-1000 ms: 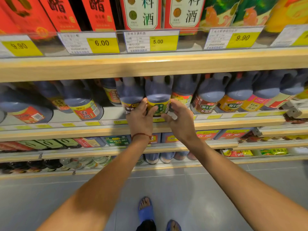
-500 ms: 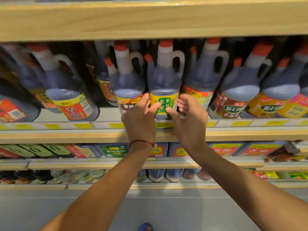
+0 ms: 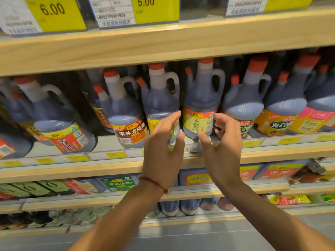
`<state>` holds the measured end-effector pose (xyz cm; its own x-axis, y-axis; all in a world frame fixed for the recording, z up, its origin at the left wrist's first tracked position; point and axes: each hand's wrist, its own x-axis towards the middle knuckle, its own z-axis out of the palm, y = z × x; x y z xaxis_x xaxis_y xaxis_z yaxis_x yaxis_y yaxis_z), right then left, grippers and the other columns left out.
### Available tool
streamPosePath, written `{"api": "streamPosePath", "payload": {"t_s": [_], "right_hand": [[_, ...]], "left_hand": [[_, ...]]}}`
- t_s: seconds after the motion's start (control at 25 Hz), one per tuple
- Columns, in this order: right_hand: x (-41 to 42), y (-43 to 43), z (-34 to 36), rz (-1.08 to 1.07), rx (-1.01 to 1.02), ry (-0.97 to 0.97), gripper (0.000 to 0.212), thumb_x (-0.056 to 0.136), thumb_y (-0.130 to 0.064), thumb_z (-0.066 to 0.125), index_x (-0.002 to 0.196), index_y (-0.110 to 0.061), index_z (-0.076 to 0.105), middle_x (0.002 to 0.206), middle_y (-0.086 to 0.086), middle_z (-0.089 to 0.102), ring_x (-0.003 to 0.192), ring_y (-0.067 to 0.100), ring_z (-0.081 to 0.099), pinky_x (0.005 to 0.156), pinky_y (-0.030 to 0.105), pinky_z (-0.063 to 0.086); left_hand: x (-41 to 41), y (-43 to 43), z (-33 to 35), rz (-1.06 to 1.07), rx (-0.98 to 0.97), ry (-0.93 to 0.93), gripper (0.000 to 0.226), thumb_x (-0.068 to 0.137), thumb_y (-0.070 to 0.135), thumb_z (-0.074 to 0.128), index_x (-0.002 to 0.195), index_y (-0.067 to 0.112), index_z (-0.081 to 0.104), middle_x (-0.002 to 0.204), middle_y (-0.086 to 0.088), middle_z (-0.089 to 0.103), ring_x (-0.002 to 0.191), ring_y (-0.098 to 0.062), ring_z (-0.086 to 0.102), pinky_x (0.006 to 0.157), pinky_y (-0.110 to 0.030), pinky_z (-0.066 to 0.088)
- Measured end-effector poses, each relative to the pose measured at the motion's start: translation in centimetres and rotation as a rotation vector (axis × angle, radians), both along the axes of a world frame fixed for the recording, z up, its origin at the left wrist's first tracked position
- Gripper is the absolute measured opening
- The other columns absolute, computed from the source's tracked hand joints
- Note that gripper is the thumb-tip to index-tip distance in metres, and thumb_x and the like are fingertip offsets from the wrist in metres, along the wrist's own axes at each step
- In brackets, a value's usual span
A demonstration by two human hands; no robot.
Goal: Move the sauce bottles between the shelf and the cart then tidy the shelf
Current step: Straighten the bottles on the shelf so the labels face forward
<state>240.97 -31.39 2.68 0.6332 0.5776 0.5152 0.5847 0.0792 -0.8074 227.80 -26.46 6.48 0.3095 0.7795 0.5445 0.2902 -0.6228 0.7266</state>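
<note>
Change noted: half a second back both hands bracketed one bottle; now they have split. Left hand (image 3: 163,153), centre frame, stays in front of the green-label bottle (image 3: 161,102) with fingers nearly straight and spread, covering its label; actual contact can't be confirmed. Right hand (image 3: 223,151) has shifted right to the neighbouring bottle (image 3: 198,122), the one with the yellow-green label. Its fingers are half curled at the label's right edge, thumb reaching toward the base, nothing clearly gripped. Both bottles stand upright at the front of the middle shelf (image 3: 72,169), just beside each other. Reads as tidying, with one bottle squared up and the next about to be faced. Camera view also closer in than before. Cart not in view. Around: brown-label bottle (image 3: 130,131) close on the left, red-label bottle (image 3: 67,140) at lower left, more jugs packed to the right and behind. The upper shelf board (image 3: 163,42) hangs low over the caps, so lift room looks scant. Tight neighbours leave little room for fingers. Price tags (image 3: 54,11) upper left.
</note>
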Motion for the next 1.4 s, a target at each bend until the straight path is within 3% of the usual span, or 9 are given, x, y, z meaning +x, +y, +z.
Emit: {"api": "streamPosePath", "payload": {"t_s": [0.24,0.4,0.56,0.72,0.8,1.04,1.28,1.4], "right_hand": [[-0.6,0.2,0.2,-0.041,0.047,0.075,0.052,0.087,-0.005,0.078,0.135,-0.007,0.056,0.123,0.003,0.057,0.113,0.015,0.056,0.097,0.029,0.049],[-0.6,-0.1,0.9,0.007,-0.007,0.186,0.054,0.087,-0.005,0.077,0.136,-0.013,0.055,0.124,-0.002,0.054,0.114,0.007,0.052,0.099,0.027,0.046],[-1.0,-0.2,2.0,-0.004,-0.104,0.191,0.056,0.091,-0.009,0.076,0.140,-0.017,0.049,0.128,-0.004,0.050,0.113,0.002,0.047,0.099,0.022,0.042],[-1.5,0.0,2.9,-0.063,-0.165,0.098,0.061,0.093,-0.012,0.075,0.145,-0.019,0.044,0.136,-0.005,0.047,0.126,0.010,0.048,0.108,0.029,0.043],[-1.4,0.3,3.3,-0.096,-0.175,0.064,0.061,0.092,-0.014,0.076,0.144,-0.018,0.045,0.137,-0.003,0.048,0.127,0.015,0.050,0.108,0.033,0.044],[-2.1,0.5,3.0,-0.174,-0.167,0.074,0.070,0.085,-0.019,0.084,0.143,-0.018,0.045,0.134,-0.003,0.050,0.125,0.017,0.053,0.106,0.038,0.048],[-2.1,0.8,2.8,-0.204,-0.172,0.044,0.076,0.080,-0.019,0.089,0.142,-0.017,0.045,0.128,-0.003,0.048,0.117,0.011,0.050,0.099,0.030,0.049],[-2.4,1.5,2.4,-0.215,-0.161,0.024,0.083,0.074,-0.017,0.092,0.140,-0.017,0.043,0.126,-0.004,0.043,0.119,0.013,0.049,0.099,0.032,0.051]], "left_hand": [[3.3,0.6,3.0,-0.091,-0.128,0.118,0.057,0.090,0.011,0.059,0.144,0.018,0.042,0.129,0.003,0.050,0.125,-0.009,0.049,0.109,-0.035,0.042],[3.3,1.5,4.8,0.042,-0.012,0.272,0.038,0.095,0.015,0.058,0.131,0.006,0.054,0.119,-0.010,0.058,0.118,-0.023,0.052,0.100,-0.025,0.040],[4.7,2.9,5.7,-0.034,-0.087,0.257,0.045,0.091,0.024,0.056,0.130,0.001,0.050,0.126,-0.021,0.058,0.120,-0.036,0.053,0.102,-0.047,0.046],[5.6,3.3,6.2,-0.046,-0.097,0.262,0.063,0.092,0.022,0.059,0.149,0.012,0.032,0.126,-0.027,0.058,0.116,-0.043,0.054,0.098,-0.048,0.046],[5.7,3.6,6.2,-0.049,-0.121,0.247,0.066,0.094,0.022,0.058,0.152,0.015,0.027,0.128,-0.025,0.059,0.117,-0.041,0.055,0.098,-0.042,0.045],[5.2,4.1,6.7,-0.037,-0.081,0.275,0.066,0.093,0.033,0.062,0.151,0.022,0.032,0.146,-0.005,0.049,0.131,-0.029,0.048,0.107,-0.035,0.040],[5.2,4.1,5.9,0.073,-0.056,0.250,0.057,0.084,0.044,0.072,0.130,0.014,0.053,0.122,-0.010,0.062,0.113,-0.032,0.058,0.086,-0.033,0.046],[5.1,5.0,5.3,0.037,-0.073,0.136,0.075,0.077,0.045,0.079,0.141,0.020,0.050,0.131,-0.004,0.063,0.122,-0.024,0.057,0.099,-0.038,0.049]]}}
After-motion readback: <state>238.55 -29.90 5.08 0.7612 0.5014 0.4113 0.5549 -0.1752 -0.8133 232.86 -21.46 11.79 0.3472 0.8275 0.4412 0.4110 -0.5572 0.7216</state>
